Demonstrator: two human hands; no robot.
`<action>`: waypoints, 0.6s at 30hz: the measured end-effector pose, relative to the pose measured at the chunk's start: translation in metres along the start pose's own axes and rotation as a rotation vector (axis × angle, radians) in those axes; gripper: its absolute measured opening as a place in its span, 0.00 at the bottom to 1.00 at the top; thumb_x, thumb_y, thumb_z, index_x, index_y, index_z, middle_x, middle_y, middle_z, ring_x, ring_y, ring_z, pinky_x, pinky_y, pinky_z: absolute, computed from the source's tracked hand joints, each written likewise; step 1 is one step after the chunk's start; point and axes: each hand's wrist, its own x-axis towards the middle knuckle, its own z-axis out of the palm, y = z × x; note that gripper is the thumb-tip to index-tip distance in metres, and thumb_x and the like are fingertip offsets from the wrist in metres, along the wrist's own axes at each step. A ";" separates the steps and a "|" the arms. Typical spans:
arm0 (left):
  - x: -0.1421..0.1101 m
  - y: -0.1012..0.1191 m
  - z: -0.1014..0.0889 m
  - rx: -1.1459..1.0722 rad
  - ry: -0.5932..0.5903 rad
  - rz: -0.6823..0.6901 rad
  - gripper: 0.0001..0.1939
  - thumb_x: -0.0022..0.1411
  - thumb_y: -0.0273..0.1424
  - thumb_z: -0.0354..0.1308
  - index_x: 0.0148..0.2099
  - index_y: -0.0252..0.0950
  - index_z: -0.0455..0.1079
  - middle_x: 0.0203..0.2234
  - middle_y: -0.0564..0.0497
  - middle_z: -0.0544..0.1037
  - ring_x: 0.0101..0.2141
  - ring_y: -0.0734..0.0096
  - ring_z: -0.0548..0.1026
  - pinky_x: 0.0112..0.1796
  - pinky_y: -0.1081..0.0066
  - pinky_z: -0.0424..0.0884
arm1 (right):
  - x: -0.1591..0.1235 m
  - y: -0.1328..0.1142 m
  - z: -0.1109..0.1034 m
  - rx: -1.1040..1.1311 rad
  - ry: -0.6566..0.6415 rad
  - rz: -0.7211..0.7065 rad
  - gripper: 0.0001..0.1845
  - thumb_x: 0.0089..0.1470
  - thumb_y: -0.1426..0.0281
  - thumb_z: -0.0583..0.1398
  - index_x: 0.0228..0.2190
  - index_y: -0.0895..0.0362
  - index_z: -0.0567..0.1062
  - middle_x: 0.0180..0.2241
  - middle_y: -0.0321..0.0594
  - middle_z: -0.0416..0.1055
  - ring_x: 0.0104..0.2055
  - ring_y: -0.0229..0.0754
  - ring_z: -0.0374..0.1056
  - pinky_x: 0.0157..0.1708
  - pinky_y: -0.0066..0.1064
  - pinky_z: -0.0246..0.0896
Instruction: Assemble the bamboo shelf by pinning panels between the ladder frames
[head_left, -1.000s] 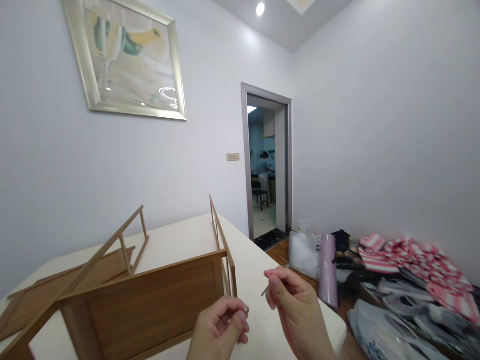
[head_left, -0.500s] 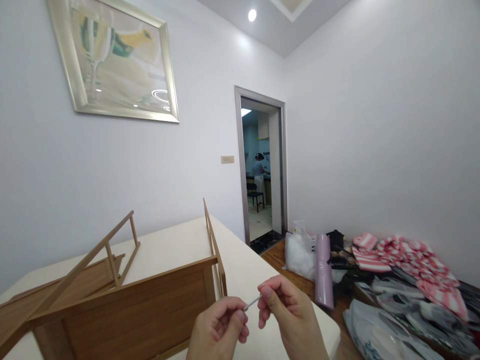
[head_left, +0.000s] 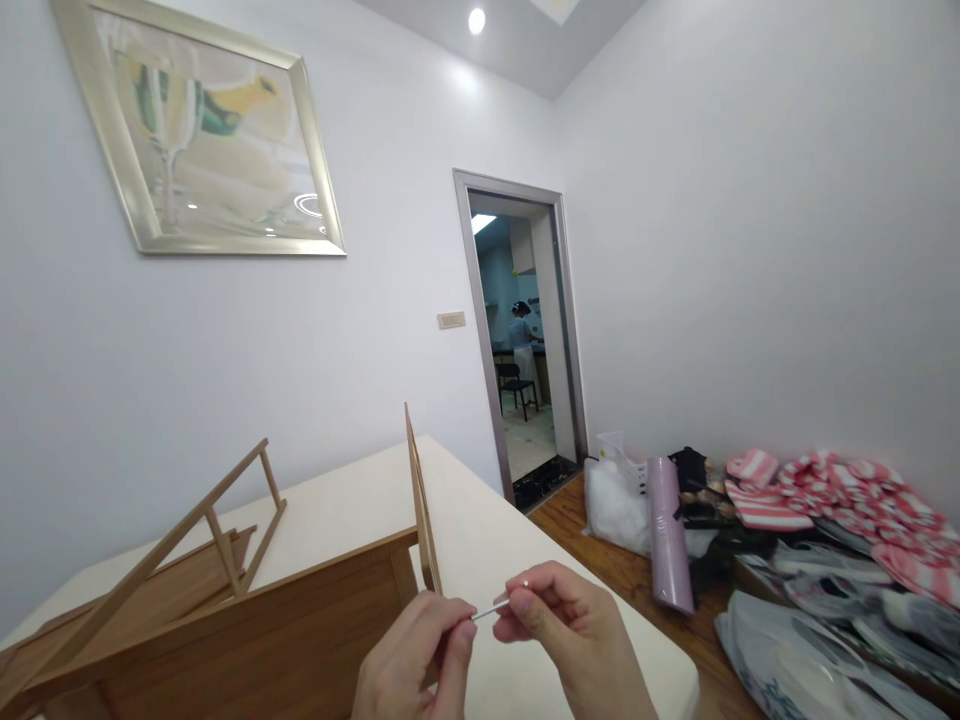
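A thin silvery metal rod (head_left: 491, 609) spans the gap between my two hands, above the white table (head_left: 517, 680). My left hand (head_left: 416, 650) pinches its left end between thumb and forefinger, while the fingers of my right hand (head_left: 566, 625) close on the other end. Both tips are covered by fingers, so the kind of fastener or tool cannot be made out. Just left of my hands stands a brown wooden furniture piece (head_left: 262, 650), partly assembled, with an upright slat (head_left: 422, 500) at its right end and a slanted open frame (head_left: 172, 530) at its left.
On the floor to the right lie a purple wrapped roll (head_left: 670, 535), white plastic bags (head_left: 615, 500), pink striped cloth (head_left: 840, 490) and grey plastic-wrapped items (head_left: 795, 660). Through the doorway (head_left: 517, 340) a person (head_left: 523, 335) stands near a black chair (head_left: 517, 385). A framed picture (head_left: 322, 150) hangs on the wall.
The view has turned slightly. My left hand has rolled so its back faces up more, and its fingertips now cover the rod's left end, where a small knob showed before.
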 end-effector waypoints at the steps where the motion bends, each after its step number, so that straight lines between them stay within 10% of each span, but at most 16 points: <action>1: 0.002 0.001 0.000 0.019 0.010 0.016 0.07 0.65 0.34 0.53 0.37 0.46 0.72 0.27 0.49 0.76 0.28 0.69 0.76 0.30 0.73 0.74 | 0.001 0.001 -0.001 0.023 -0.001 -0.002 0.18 0.45 0.56 0.70 0.28 0.58 0.80 0.26 0.42 0.78 0.28 0.45 0.76 0.34 0.37 0.72; 18: 0.026 0.000 0.010 0.375 0.005 0.484 0.12 0.65 0.23 0.54 0.49 0.39 0.68 0.34 0.50 0.79 0.34 0.72 0.79 0.39 0.77 0.74 | 0.015 0.019 0.014 0.238 0.060 -0.022 0.22 0.51 0.50 0.63 0.34 0.56 0.71 0.28 0.38 0.76 0.32 0.42 0.73 0.40 0.37 0.70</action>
